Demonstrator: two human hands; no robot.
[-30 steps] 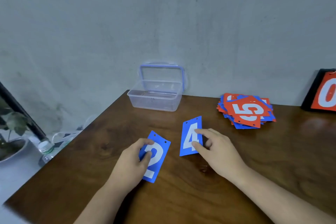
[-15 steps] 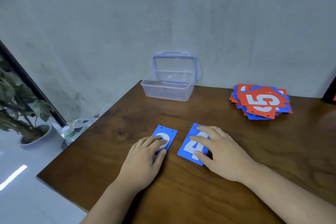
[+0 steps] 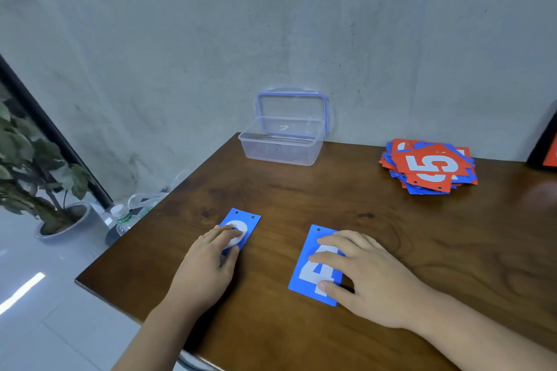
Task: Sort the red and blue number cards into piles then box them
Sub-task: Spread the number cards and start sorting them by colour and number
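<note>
- Two blue cards lie flat on the dark wooden table [image 3: 422,250], each partly hidden by a hand.
- Left hand [image 3: 208,268], fingers flat, covers most of a white digit on the left card [image 3: 241,224]; unreadable.
- Right hand [image 3: 367,277], fingers spread, presses the card marked "4" [image 3: 316,268].
- Mixed red-and-blue pile [image 3: 429,167] shows "5"; clear plastic box [image 3: 281,144] stands open.

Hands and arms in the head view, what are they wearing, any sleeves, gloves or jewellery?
Both are bare. The left hand and right hand show no gloves, rings or watch, and both forearms are uncovered to the frame edge, with no sleeve in view.
</note>
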